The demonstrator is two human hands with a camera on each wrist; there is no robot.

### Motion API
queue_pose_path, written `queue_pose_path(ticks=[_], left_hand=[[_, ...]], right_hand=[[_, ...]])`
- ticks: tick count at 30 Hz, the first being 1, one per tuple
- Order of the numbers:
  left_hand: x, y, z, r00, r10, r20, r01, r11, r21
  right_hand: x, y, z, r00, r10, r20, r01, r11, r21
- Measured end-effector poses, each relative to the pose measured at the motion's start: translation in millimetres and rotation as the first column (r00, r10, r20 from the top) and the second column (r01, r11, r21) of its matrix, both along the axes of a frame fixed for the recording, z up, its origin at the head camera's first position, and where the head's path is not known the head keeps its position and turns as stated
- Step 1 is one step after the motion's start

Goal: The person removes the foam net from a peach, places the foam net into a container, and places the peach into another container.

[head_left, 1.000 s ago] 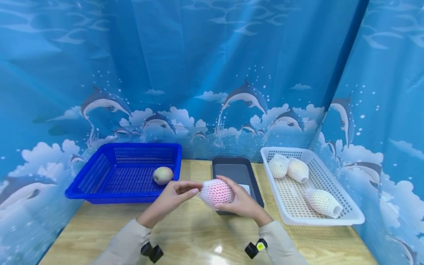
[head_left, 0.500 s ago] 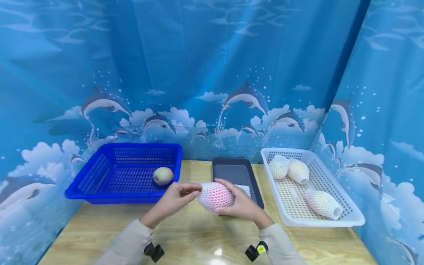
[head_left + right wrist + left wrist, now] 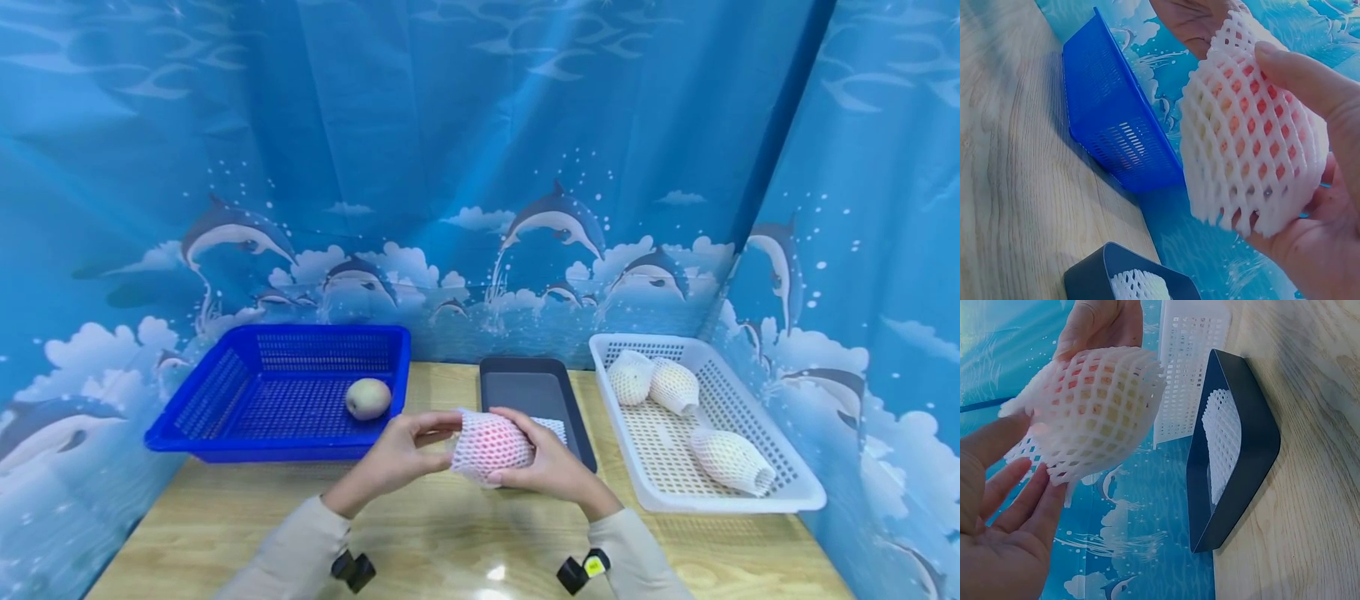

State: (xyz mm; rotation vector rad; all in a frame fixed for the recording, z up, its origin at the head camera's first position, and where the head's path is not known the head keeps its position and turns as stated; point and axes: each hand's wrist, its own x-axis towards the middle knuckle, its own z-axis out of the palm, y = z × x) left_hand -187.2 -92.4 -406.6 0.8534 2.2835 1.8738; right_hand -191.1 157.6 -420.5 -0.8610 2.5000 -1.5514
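Observation:
In the head view, a red and yellowish apple in a white foam net (image 3: pixel 495 446) is held up between both hands, above the table in front of the dark tray. My right hand (image 3: pixel 553 461) grips the netted apple from the right, fingers above and thumb below. At its left end my left hand (image 3: pixel 405 454) holds the net's edge, thumb on one side and fingers on the other, as the left wrist view shows. Through the mesh (image 3: pixel 1247 137) in the right wrist view, red skin is visible. The net covers the whole apple.
A blue basket (image 3: pixel 255 446) at left contains one bare apple (image 3: pixel 368 398). Behind the hands lies a dark grey tray (image 3: pixel 525 385) with white foam netting (image 3: pixel 553 428) in it. At right, a white basket (image 3: pixel 720 502) holds several netted fruits (image 3: pixel 732 461). A printed curtain (image 3: pixel 465 167) hangs behind.
The left fingers and thumb have spread further apart around the net's left end, which now looks wider and pulled further left. The right hand keeps its grip, nearly still.

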Motion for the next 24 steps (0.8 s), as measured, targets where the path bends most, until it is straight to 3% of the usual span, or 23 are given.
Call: queue_pose_path(ticks=[13, 19, 24], left_hand=[[-2.6, 4.7, -7.6, 0.996, -0.085, -0.033, 0.086, 0.996, 0.028], [-1.6, 8.0, -9.3, 0.997, -0.08, -0.016, 0.08, 0.996, 0.046], [-1.2, 11.4, -9.6, 0.998, -0.055, -0.038, 0.058, 0.996, 0.064]], right_hand=[[-0.3, 1, -3.3, 0.984, 0.071, 0.166, -0.037, 0.979, -0.202], [-1.2, 1, -5.5, 0.977, 0.091, 0.193, -0.035, 0.96, -0.277], [-0.6, 0, -7.5, 0.964, 0.108, 0.243, -0.009, 0.926, -0.377]])
